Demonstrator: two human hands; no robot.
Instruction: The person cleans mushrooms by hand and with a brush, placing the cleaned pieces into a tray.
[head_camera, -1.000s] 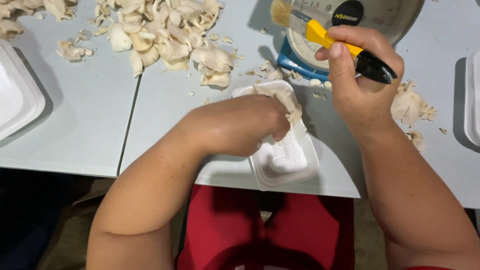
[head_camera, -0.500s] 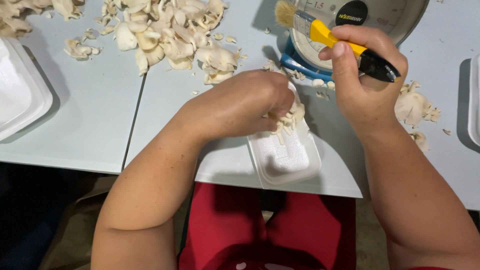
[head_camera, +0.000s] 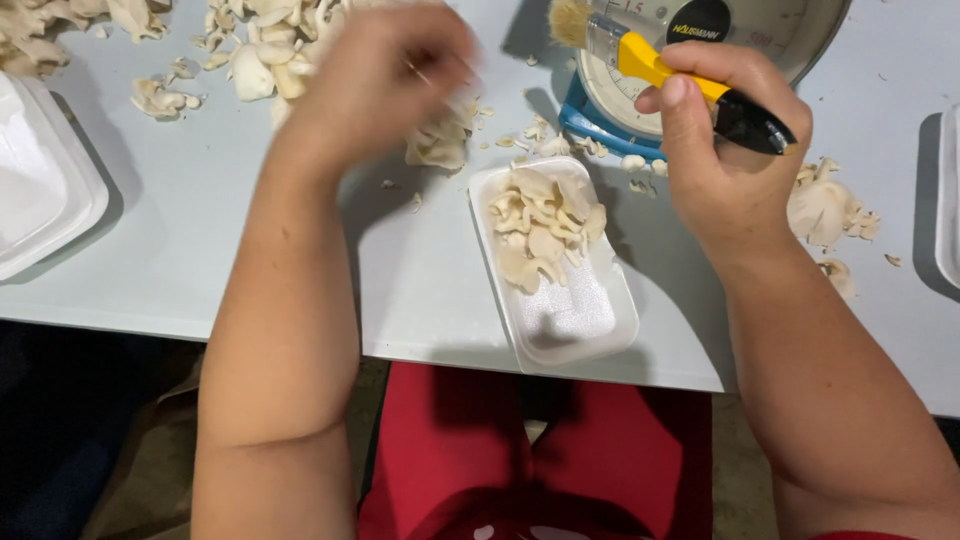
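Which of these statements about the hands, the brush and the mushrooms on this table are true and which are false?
1. The right hand holds a yellow-handled paintbrush with a black grip. True.
2. The white foam tray in the middle is empty. False: pale mushroom pieces lie in its far half.
3. The left hand rests inside that tray. False: it is blurred, up over the loose mushroom pile.
4. A round dial kitchen scale with a blue base stands behind the tray. True.
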